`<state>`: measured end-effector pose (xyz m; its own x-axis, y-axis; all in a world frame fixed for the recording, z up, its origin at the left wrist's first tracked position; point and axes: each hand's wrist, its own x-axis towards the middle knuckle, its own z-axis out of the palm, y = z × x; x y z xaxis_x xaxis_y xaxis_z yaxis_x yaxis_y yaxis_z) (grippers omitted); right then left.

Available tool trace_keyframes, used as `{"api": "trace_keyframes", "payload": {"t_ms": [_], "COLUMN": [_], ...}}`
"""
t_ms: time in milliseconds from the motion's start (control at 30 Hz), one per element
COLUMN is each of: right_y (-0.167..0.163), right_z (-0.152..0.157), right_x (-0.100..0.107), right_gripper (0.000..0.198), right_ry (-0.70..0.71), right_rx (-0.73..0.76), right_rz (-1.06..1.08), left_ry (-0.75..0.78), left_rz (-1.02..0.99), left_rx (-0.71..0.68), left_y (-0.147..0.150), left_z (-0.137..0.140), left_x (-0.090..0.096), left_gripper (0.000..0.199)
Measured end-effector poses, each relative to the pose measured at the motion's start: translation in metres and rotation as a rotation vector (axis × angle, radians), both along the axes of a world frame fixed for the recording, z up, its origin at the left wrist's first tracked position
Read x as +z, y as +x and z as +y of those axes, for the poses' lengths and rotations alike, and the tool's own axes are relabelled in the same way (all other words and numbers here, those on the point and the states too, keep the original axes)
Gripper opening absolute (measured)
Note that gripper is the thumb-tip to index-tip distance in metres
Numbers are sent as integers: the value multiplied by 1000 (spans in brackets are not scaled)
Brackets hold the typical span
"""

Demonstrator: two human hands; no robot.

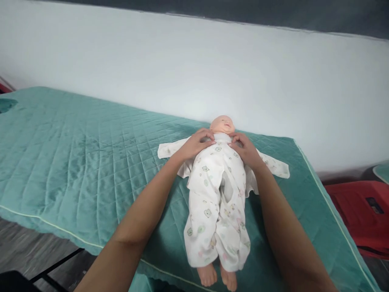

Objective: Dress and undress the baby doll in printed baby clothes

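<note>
A baby doll (223,123) lies on its back, head toward the wall and bare feet toward me. White baby clothes with small printed animals cover it. The long sleeves of the top (276,165) stretch out flat to both sides. The split-crotch baby pants (206,202) reach up high on the chest. My left hand (199,142) pinches the fabric at the upper chest, left of the neck. On the other side, my right hand (244,149) grips the cloth with bent fingers below the chin. The doll's own hands are hidden.
A green quilted cover (91,162) with pale piping spreads over the bed. Behind it rises a white wall (182,69) with a dark upper band. At the right stands a red chair (360,211). Dark floor (27,239) and a black metal bar show at lower left.
</note>
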<state>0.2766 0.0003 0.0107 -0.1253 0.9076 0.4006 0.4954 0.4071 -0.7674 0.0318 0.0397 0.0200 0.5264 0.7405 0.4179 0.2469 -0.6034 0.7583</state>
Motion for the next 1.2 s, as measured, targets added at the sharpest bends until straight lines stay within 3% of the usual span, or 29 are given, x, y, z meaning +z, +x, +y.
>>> {"api": "trace_keyframes", "payload": {"t_ms": [200,333,467,700,800,900,1000,1100,1200], "right_y": [12,11,5,-3,-5,-7,-7,-7,-8], "right_z": [-7,-6,0,18,19,15,6,-10,-37], "right_x": [7,8,6,-1,-8,-15,-17,-17,-20], "right_gripper": [35,39,38,36,26,15,22,33,39], "right_ry": [-146,-174,-161,-102,-84,-50,-8,2,-50], "right_rx": [161,143,-19,-303,-340,-283,-235,-207,-225], "right_rz": [-84,-68,-48,-135,-9,171,136,56,106], "left_ry": [-147,-143,-155,-38,-60,-14,67,113,147], "left_rz": [156,145,98,210,137,55,162,331,381], "left_rx": [-141,-158,-40,382,363,281,215,242,285], "left_y": [-16,-14,-3,26,28,25,22,17,8], "left_z": [3,12,24,29,25,22,20,17,10], "left_x": [14,14,8,-3,-8,-13,-15,-16,-20], "left_gripper": [31,29,24,8,11,25,35,41,42]}}
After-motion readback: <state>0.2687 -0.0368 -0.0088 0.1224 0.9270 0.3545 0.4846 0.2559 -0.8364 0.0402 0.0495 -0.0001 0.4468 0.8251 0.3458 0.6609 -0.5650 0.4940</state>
